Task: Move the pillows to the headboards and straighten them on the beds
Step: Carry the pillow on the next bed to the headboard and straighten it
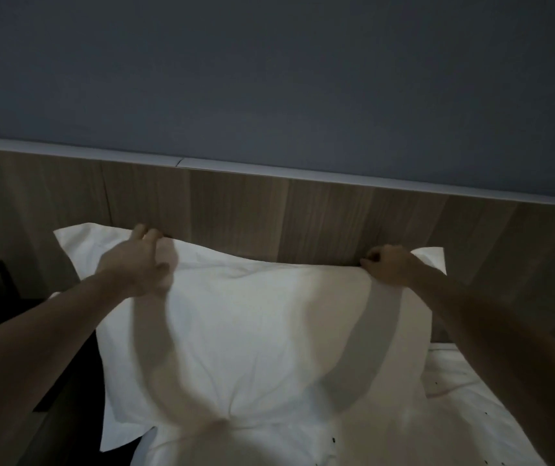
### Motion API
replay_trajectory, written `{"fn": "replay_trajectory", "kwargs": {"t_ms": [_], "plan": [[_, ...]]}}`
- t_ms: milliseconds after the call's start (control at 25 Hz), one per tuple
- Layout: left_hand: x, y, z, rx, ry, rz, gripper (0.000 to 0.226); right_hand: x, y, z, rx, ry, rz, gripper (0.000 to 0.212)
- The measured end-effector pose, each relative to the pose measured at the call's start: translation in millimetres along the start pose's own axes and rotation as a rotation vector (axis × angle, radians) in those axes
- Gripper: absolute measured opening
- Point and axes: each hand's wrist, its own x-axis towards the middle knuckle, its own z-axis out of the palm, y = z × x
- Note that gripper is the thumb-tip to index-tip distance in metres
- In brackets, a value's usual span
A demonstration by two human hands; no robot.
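Against the wooden headboard (303, 213), both hands' grip clamps the white pillow (252, 331).

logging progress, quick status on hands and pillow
Left hand and right hand both grip the pillow's top edge. Pillow up against the headboard, slightly skewed. Nothing in the way.
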Motion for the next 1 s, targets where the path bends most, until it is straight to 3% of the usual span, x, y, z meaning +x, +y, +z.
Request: {"fn": "replay_trajectory", "kwargs": {"t_ms": [80, 200, 360, 440, 520, 640, 720, 800, 880, 1000], "plan": [[2.1, -0.1, 1.0, 0.045, -0.098, 0.002, 0.056, 7.2, -4.0, -4.6, -0.068, -0.171, 0.104, 0.055], [5.2, -2.0, 1.0, 0.077, -0.201, -0.050, 0.065, 9.9, -5.0, -8.1, 0.003, -0.234, 0.187, 0.066], [5.9, 0.4, -3.6, 0.139, -0.391, -0.054, 0.077, 2.7, -5.6, -16.9, 0.062, -0.307, 0.016, 0.038], [5.4, 1.5, -6.7, 0.181, -0.382, -0.054, 0.061, -0.9, -1.3, -21.4, 0.117, -0.308, -0.070, 0.023], [5.8, 3.0, -10.0, 0.138, -0.204, -0.056, 0.038, 0.2, 5.8, -23.4, 0.151, -0.167, -0.111, 0.017], [6.4, 6.6, -16.3, -0.047, 0.168, -0.088, 0.020, 5.0, 3.8, -23.8, 0.073, 0.350, -0.055, 0.010], [8.0, 6.3, -15.8, -0.144, 0.316, -0.135, 0.018, 6.6, -4.1, -14.8, 0.016, 0.595, -0.087, 0.014], [10.3, 1.0, -8.5, -0.174, 0.326, -0.201, 0.019, 7.5, -8.7, 0.1, 0.132, 0.649, -0.102, 0.014], [15.4, -4.5, -5.4, -0.152, 0.258, -0.248, 0.020, 10.4, -9.8, 15.9, 0.268, 0.586, -0.060, 0.014], [27.2, -6.3, -16.8, -0.110, 0.281, -0.228, 0.020, 15.0, -20.0, 18.0, 0.370, 0.612, -0.049, 0.014]]}}
